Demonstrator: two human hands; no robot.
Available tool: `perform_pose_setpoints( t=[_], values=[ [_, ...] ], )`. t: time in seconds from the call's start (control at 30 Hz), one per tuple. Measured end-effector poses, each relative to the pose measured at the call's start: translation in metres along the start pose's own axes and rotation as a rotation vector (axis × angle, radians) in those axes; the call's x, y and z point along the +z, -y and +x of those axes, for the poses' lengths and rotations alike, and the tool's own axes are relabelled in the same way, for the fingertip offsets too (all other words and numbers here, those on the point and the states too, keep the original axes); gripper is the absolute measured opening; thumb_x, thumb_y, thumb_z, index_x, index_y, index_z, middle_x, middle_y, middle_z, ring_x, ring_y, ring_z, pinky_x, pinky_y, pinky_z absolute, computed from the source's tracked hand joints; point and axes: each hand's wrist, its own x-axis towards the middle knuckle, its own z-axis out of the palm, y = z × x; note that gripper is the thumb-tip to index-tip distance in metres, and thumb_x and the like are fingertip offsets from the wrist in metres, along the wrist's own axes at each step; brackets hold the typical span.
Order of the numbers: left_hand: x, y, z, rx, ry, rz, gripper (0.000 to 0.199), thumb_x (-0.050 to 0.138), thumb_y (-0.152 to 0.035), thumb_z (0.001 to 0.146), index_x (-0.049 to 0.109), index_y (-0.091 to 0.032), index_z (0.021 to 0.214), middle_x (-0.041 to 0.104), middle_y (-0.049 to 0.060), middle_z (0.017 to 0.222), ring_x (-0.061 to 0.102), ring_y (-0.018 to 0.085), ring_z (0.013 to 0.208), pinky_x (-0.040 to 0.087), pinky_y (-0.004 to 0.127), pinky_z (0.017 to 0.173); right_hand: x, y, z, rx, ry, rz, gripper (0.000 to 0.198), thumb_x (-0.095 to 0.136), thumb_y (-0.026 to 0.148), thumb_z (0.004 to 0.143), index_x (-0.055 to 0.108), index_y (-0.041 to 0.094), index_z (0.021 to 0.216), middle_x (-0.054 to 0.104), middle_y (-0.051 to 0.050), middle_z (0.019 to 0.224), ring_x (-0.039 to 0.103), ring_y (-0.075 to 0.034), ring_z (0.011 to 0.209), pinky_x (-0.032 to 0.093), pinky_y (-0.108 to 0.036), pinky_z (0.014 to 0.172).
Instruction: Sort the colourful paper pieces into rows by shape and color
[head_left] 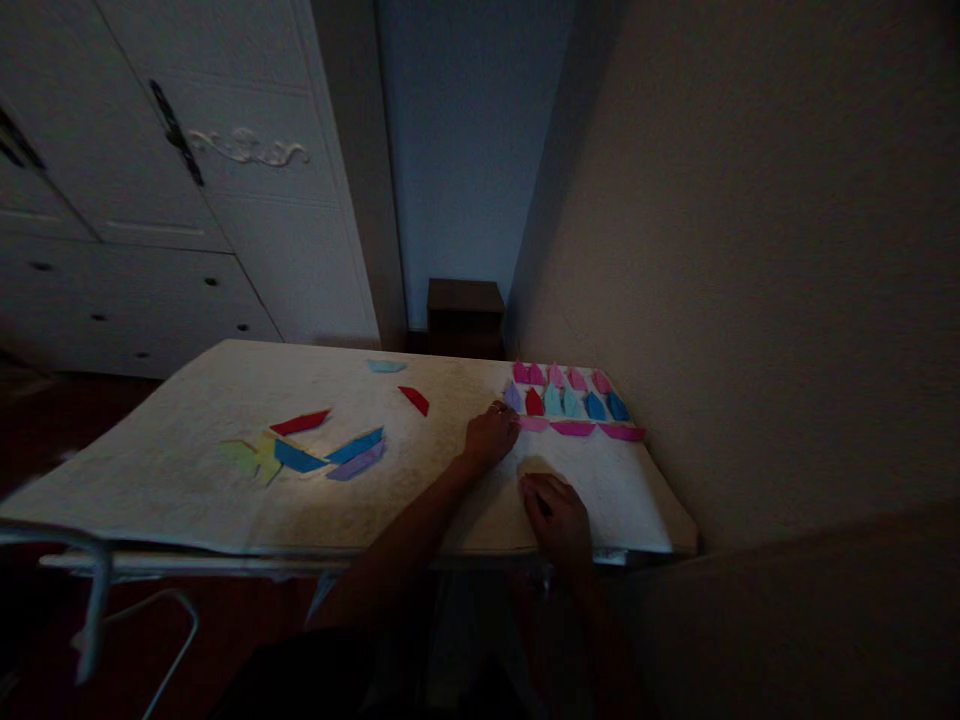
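A bare strip of the tabletop [187,510] runs along the front edge from the left corner to the left forearm [411,525], which bars it. Folded paper pieces [571,401] crowd the back right corner; the wall [795,300] hems the right edge, with open room between it and the right hand [561,515].

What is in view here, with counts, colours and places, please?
Table: one, whitish, centre
Upper-row pieces: about five, magenta and pink, far right
Second-row pieces: six, lavender, red, light blue, blue, nearer
Third-row pieces: three, pink, nearest row
Loose pieces: two red, two blue, one lavender, one light blue, table's left and middle
Yellowish pieces: count unclear, yellow-green, leftmost
Cupboard: one, white, far left
Small cabinet: one, brown, beyond table
Walls: two, bluish far, brownish right
Floor: one, reddish, left
Tubular frame: one, pale, lower left
Left hand: one, by third row
Right hand: one, near edge
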Motion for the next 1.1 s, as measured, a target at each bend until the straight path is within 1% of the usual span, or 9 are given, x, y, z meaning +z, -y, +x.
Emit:
perform_pose_setpoints(
  t=[0.23, 0.37, 0.47, 0.6, 0.73, 0.8, 0.9, 1.0, 1.1],
  values=[
    [-0.002, 0.0, -0.004, -0.003, -0.038, -0.043, 0.029, 0.046, -0.032, 0.093, 0.063, -0.023, 0.113, 0.056, 0.006, 0.123, 0.063, 0.018, 0.094, 0.051, 0.028, 0.08, 0.0, -0.001, 0.0, 0.025, 0.014, 0.011, 0.024, 0.046, 0.025, 0.093, 0.069, 0.019, 0.094, 0.071, -0.007, 0.096, 0.064, -0.02, 0.09, 0.047, -0.035, 0.085],
    [-0.008, 0.002, -0.019, 0.036, -0.096, -0.141, 0.027, 0.052, -0.03, 0.089, 0.064, -0.021, 0.112, 0.059, 0.006, 0.12, 0.063, 0.017, 0.095, 0.05, 0.028, 0.082, -0.002, -0.001, 0.0, 0.066, 0.039, 0.085, 0.024, 0.047, 0.029, 0.093, 0.069, 0.02, 0.097, 0.07, -0.007, 0.099, 0.063, -0.021, 0.093, 0.047, -0.037, 0.088],
    [-0.018, 0.009, -0.045, 0.078, -0.104, -0.215, 0.026, 0.054, -0.027, 0.088, 0.066, -0.019, 0.109, 0.065, 0.006, 0.108, 0.063, 0.016, 0.086, 0.049, 0.027, 0.081, -0.005, -0.004, 0.0, 0.11, 0.044, 0.21, 0.024, 0.05, 0.034, 0.091, 0.07, 0.021, 0.095, 0.07, -0.008, 0.099, 0.063, -0.021, 0.094, 0.048, -0.036, 0.087],
    [-0.034, 0.033, -0.093, 0.111, -0.094, -0.242, 0.022, 0.053, -0.024, 0.088, 0.069, -0.018, 0.102, 0.069, 0.004, 0.09, 0.063, 0.015, 0.078, 0.048, 0.027, 0.076, -0.006, -0.009, 0.004, 0.258, 0.013, 0.386, 0.029, 0.055, 0.042, 0.087, 0.07, 0.018, 0.094, 0.07, -0.009, 0.099, 0.064, -0.022, 0.093, 0.05, -0.036, 0.084],
    [-0.047, 0.062, -0.136, 0.128, -0.123, -0.261, 0.02, 0.051, -0.022, 0.088, 0.069, -0.018, 0.094, 0.069, 0.004, 0.084, 0.063, 0.015, 0.077, 0.047, 0.026, 0.073, -0.002, 0.01, 0.021, 0.334, 0.008, 0.441, 0.035, 0.055, 0.045, 0.085, 0.068, 0.016, 0.1, 0.07, -0.008, 0.095, 0.062, -0.018, 0.073, 0.051, -0.031, 0.067],
    [-0.051, 0.073, -0.15, 0.129, -0.151, -0.287, 0.019, 0.051, -0.021, 0.088, 0.069, -0.017, 0.092, 0.068, 0.004, 0.081, 0.062, 0.015, 0.074, 0.047, 0.025, 0.071, 0.004, 0.033, 0.036, 0.289, 0.055, 0.457, 0.035, 0.055, 0.044, 0.086, 0.067, 0.016, 0.103, 0.07, -0.007, 0.093, 0.057, -0.014, 0.062, 0.047, -0.027, 0.058],
    [-0.05, 0.082, -0.159, 0.129, -0.185, -0.35, 0.019, 0.051, -0.02, 0.088, 0.069, -0.016, 0.091, 0.068, 0.005, 0.08, 0.061, 0.015, 0.073, 0.046, 0.025, 0.071, 0.02, 0.077, 0.062, 0.102, 0.159, 0.47, 0.03, 0.055, 0.038, 0.088, 0.066, 0.018, 0.106, 0.068, -0.006, 0.097, 0.053, -0.011, 0.059, 0.045, -0.025, 0.058],
    [-0.046, 0.085, -0.16, 0.111, -0.207, -0.388, 0.019, 0.052, -0.017, 0.085, 0.069, -0.016, 0.093, 0.07, 0.006, 0.086, 0.063, 0.017, 0.078, 0.048, 0.027, 0.073, 0.046, 0.116, 0.09, -0.133, 0.331, 0.47, 0.026, 0.055, 0.032, 0.089, 0.066, 0.02, 0.11, 0.066, -0.006, 0.104, 0.054, -0.011, 0.064, 0.046, -0.026, 0.063],
    [-0.044, 0.084, -0.16, 0.11, -0.188, -0.411, 0.021, 0.052, -0.014, 0.081, 0.069, -0.013, 0.093, 0.071, 0.008, 0.084, 0.065, 0.019, 0.077, 0.049, 0.029, 0.072, 0.075, 0.137, 0.115, -0.317, 0.554, 0.412, 0.028, 0.063, 0.025, 0.084, 0.067, 0.02, 0.112, 0.065, -0.007, 0.108, 0.059, -0.014, 0.076, 0.048, -0.028, 0.072]
  ],
)
